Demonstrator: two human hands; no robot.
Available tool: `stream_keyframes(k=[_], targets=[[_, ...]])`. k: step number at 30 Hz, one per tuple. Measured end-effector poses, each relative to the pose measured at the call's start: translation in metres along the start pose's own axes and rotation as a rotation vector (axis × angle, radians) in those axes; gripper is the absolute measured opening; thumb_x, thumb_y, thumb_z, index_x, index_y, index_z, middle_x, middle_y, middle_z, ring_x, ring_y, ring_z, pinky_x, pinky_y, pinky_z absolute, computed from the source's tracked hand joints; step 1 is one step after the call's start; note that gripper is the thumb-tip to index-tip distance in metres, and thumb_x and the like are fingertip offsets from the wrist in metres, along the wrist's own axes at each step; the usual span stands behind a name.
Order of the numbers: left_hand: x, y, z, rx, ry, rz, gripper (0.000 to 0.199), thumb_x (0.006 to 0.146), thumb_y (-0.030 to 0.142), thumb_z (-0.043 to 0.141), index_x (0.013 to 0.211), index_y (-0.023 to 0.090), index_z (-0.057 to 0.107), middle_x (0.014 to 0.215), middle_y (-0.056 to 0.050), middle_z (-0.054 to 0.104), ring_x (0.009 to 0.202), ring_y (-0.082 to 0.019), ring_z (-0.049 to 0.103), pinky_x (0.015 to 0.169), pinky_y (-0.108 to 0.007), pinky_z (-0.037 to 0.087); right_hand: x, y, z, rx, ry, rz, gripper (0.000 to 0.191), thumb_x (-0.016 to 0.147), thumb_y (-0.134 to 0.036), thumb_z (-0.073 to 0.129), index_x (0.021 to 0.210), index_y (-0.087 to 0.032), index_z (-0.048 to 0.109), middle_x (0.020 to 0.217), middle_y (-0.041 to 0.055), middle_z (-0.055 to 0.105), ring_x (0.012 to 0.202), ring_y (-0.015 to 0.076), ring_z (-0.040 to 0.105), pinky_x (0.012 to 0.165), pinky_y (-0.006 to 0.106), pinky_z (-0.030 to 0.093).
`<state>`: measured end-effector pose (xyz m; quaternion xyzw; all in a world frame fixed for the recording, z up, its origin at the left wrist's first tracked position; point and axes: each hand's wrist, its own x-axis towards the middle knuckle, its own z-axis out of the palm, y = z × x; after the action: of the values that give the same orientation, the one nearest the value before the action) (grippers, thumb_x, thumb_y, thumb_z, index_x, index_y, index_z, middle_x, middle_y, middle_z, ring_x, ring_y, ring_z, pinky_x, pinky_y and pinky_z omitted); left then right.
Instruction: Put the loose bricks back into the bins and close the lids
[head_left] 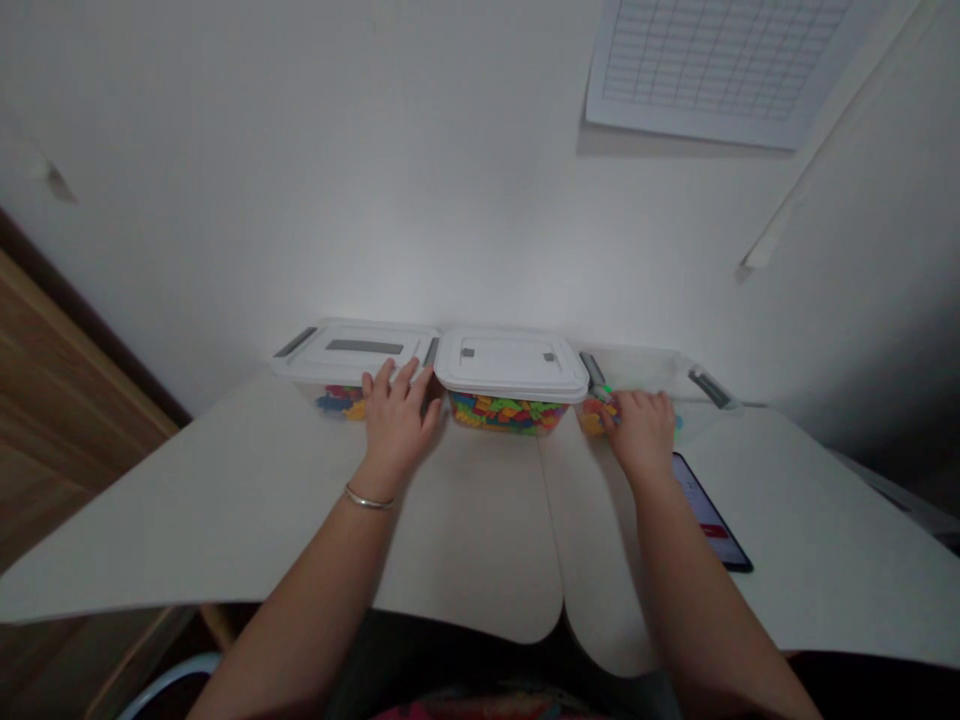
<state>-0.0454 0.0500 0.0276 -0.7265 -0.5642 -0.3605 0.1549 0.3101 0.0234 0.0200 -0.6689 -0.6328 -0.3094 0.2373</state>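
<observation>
My left hand [396, 418], fingers spread, rests at the front edge of the left lidded box [341, 360], which shows red, blue and yellow pieces through its side. The middle box [512, 365] has a white lid and many small coloured pieces inside; neither hand is on it. My right hand [641, 428] is at the right box [705, 425], a clear one without a lid on top, its fingers bent over the near left part. Orange pieces [592, 418] and a bit of green show beside those fingertips; whether the fingers hold any is unclear.
A phone or tablet [712, 520] with a lit screen lies right of my right forearm. Two white tabletops [480, 540] meet at a seam below the middle box. Behind stands a wall with a printed grid sheet [705, 70]. Brown wood [67, 400] is at the left.
</observation>
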Motion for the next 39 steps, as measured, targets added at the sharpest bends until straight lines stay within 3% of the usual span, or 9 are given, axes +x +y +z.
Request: stream_keyframes(k=[5,9,15,19,25,32,39], targets=[[-0.004,0.001,0.003,-0.004,0.002,0.009,0.053,0.091,0.038,0.051,0.142,0.025,0.054,0.151,-0.01,0.05,0.144,-0.038,0.032,0.119,-0.064,0.013,0.007,0.003,-0.002,0.009,-0.052,-0.025,0.016,0.088,-0.028,0.056,0.088,-0.017,0.068,0.085,0.0101,0.069,0.083,0.0257,0.053,0.078,0.038,0.034],[-0.006,0.001,0.004,0.002,0.004,0.011,0.054,0.089,0.036,0.052,0.142,0.026,0.053,0.151,-0.009,0.05,0.144,-0.038,0.032,0.12,-0.064,0.013,0.012,0.005,-0.012,-0.02,-0.026,-0.047,0.019,0.091,-0.032,0.055,0.086,-0.018,0.066,0.084,0.0096,0.067,0.082,0.0255,0.051,0.074,0.037,0.03],[-0.008,-0.002,0.006,-0.017,0.018,0.02,0.058,0.087,0.031,0.053,0.145,0.026,0.051,0.15,-0.009,0.051,0.145,-0.037,0.031,0.12,-0.062,0.012,0.007,0.0,-0.058,-0.063,0.067,-0.111,0.016,0.091,-0.031,0.055,0.086,-0.019,0.065,0.087,0.0084,0.067,0.083,0.0245,0.051,0.071,0.036,0.028],[-0.008,-0.003,0.008,-0.024,0.018,0.025,0.063,0.086,0.031,0.054,0.149,0.027,0.046,0.151,-0.009,0.05,0.146,-0.037,0.031,0.12,-0.062,0.012,-0.007,-0.013,-0.092,-0.063,0.049,-0.136,0.017,0.091,-0.029,0.056,0.081,-0.019,0.064,0.081,0.0075,0.066,0.079,0.0231,0.051,0.069,0.036,0.028],[-0.01,-0.004,0.008,-0.012,0.02,0.04,0.062,0.086,0.03,0.053,0.148,0.025,0.047,0.152,-0.01,0.048,0.146,-0.037,0.03,0.121,-0.062,0.013,-0.031,-0.037,-0.12,-0.038,0.051,-0.185,0.017,0.093,-0.027,0.056,0.08,-0.021,0.064,0.074,0.0054,0.065,0.074,0.023,0.053,0.067,0.035,0.031],[-0.011,-0.002,0.006,-0.036,0.006,0.017,0.063,0.085,0.029,0.054,0.148,0.027,0.046,0.152,-0.009,0.048,0.146,-0.036,0.031,0.121,-0.061,0.012,-0.051,-0.061,-0.14,0.071,0.014,-0.219,0.025,0.095,-0.025,0.051,0.072,-0.023,0.06,0.07,0.005,0.064,0.07,0.0222,0.054,0.063,0.035,0.031],[-0.012,-0.002,0.007,-0.042,0.023,0.031,0.062,0.087,0.028,0.053,0.149,0.028,0.046,0.152,-0.008,0.048,0.146,-0.035,0.031,0.121,-0.062,0.012,-0.058,-0.091,-0.136,0.21,-0.045,-0.308,0.019,0.09,-0.018,0.059,0.072,-0.023,0.06,0.07,0.0019,0.064,0.068,0.0209,0.057,0.062,0.035,0.035]])
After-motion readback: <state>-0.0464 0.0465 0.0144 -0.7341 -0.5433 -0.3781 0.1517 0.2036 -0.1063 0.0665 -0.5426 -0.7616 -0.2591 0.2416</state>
